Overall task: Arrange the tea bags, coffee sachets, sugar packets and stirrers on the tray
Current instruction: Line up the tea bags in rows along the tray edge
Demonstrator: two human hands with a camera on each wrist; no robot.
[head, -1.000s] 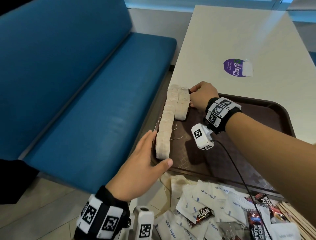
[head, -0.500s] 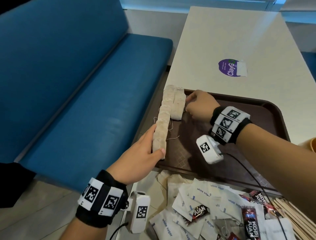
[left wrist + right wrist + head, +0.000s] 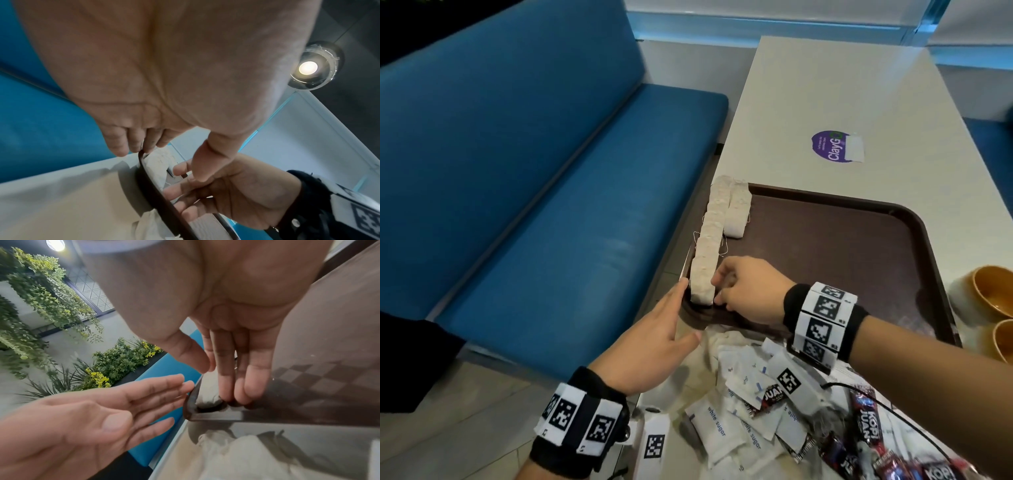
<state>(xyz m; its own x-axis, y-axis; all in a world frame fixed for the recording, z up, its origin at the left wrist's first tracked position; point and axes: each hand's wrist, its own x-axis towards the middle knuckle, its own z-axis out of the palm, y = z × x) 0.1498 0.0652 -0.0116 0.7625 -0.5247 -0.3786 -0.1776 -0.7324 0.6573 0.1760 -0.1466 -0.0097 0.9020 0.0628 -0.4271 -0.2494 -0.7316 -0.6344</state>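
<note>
1. The brown tray (image 3: 842, 246) lies on the white table (image 3: 825, 92), its left edge at the table's edge beside the blue bench (image 3: 534, 205).
2. Tea bags (image 3: 707, 253) stand in a long row along the tray's left edge; a shorter row (image 3: 738, 212) sits just to its right at the far end, touching it.
3. The left hand (image 3: 650, 346) is flat, fingers straight and released, fingertips against the outside of the tray's left rim by the near end of the long row.
4. The right hand (image 3: 748, 291) rests inside the tray at that same near end, fingers pointed down with their tips touching the side of the last tea bags; the thumb lies close to them. Whether it actually pinches a bag cannot be told.
5. Sugar packets (image 3: 726, 431) and coffee sachets (image 3: 866, 425) lie in a loose heap on the table, near the tray's front edge.
6. Two orange bowls (image 3: 993, 291) sit at the right, beside the tray.
7. A purple sticker (image 3: 832, 145) is on the table beyond the tray.
</note>
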